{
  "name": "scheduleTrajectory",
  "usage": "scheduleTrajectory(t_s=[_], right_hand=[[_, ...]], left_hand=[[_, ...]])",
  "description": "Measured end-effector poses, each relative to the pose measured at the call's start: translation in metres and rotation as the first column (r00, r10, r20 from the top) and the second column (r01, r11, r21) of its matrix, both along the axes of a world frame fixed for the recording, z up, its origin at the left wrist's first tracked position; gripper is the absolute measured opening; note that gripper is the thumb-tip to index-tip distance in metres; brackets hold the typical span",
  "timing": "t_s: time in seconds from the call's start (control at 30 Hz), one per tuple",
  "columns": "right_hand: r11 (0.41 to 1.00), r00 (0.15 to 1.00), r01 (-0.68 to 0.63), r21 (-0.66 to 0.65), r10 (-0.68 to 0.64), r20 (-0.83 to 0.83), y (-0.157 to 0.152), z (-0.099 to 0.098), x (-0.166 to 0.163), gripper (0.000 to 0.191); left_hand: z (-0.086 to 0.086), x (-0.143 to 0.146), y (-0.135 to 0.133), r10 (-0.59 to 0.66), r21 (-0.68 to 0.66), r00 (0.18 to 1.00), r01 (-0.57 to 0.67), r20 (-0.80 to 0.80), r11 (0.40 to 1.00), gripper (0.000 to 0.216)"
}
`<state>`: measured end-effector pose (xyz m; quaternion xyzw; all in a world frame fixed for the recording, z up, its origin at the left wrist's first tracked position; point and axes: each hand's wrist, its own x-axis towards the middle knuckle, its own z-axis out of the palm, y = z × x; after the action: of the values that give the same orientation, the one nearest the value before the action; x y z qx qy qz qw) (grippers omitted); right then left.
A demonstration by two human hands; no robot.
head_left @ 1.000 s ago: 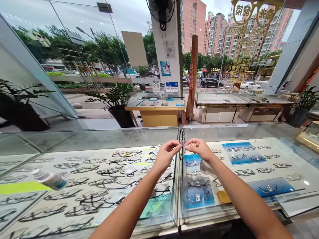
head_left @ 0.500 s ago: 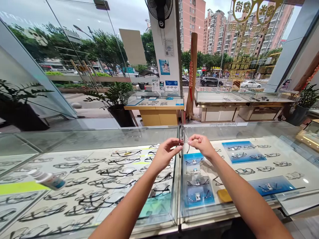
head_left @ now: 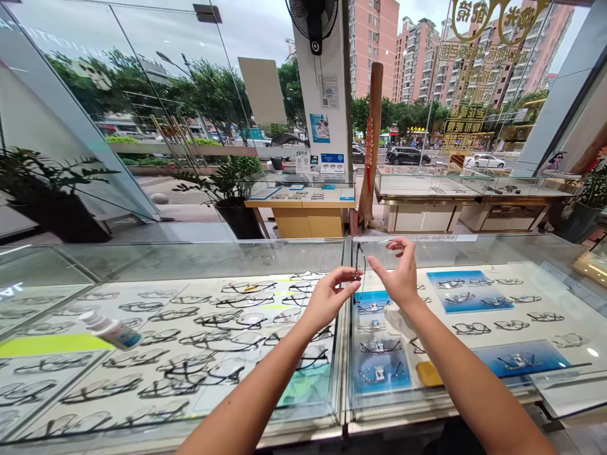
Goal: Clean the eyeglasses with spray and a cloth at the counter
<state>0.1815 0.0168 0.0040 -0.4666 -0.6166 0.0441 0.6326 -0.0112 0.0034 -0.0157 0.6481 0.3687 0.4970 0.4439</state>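
Observation:
A thin dark-framed pair of eyeglasses (head_left: 358,256) is held up edge-on above the seam between two glass display cases. My left hand (head_left: 336,292) pinches the frame near its middle between thumb and fingertips. Just to the right, my right hand (head_left: 397,273) is raised with thumb and fingers spread apart, holding nothing. Its thumb tip is close to the eyeglasses, apart from them as far as I can see. Below the hands, many eyeglasses lie in rows inside the left display case (head_left: 190,254) and the right display case (head_left: 474,253).
A white spray bottle (head_left: 111,330) stands on the left case's glass top. A yellow cloth (head_left: 429,374) lies near the front of the right case. Blue display boards (head_left: 469,291) hold some frames. Beyond are a potted plant (head_left: 232,189), a wooden post (head_left: 372,145) and further counters (head_left: 313,203).
My right hand has let go of the eyeglasses, its fingers opening and lifting up to the right. My left hand still holds them. The view has shifted slightly left.

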Motion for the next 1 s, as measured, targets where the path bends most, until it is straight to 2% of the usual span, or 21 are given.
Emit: scheduleTrajectory(t_s=[0.07, 0.13, 0.5, 0.73, 1.0], right_hand=[[1.000, 0.998, 0.013, 0.012, -0.014, 0.060, -0.001, -0.004, -0.004, 0.060], [0.999, 0.996, 0.030, 0.017, -0.032, 0.089, -0.001, -0.006, -0.006, 0.059], [0.998, 0.987, -0.005, 0.062, -0.005, 0.162, -0.004, 0.000, -0.003, 0.031], [0.996, 0.966, -0.058, 0.073, 0.037, 0.256, -0.001, 0.000, 0.000, 0.040], [0.997, 0.948, -0.067, -0.034, 0.074, 0.310, 0.001, -0.004, 0.000, 0.044]], left_hand=[[0.000, 0.000, -0.001, 0.001, 0.004, 1.000, -0.001, 0.010, 1.000, 0.037], [0.000, 0.001, -0.001, 0.009, 0.011, 1.000, -0.009, 0.018, 1.000, 0.036], [-0.002, 0.001, 0.003, 0.040, -0.013, 0.995, -0.039, 0.089, 0.999, 0.040], [0.001, -0.001, 0.005, 0.083, -0.021, 0.986, -0.081, 0.148, 0.996, 0.042], [0.008, -0.007, 0.006, 0.211, -0.004, 0.948, -0.216, 0.238, 0.976, 0.043]])
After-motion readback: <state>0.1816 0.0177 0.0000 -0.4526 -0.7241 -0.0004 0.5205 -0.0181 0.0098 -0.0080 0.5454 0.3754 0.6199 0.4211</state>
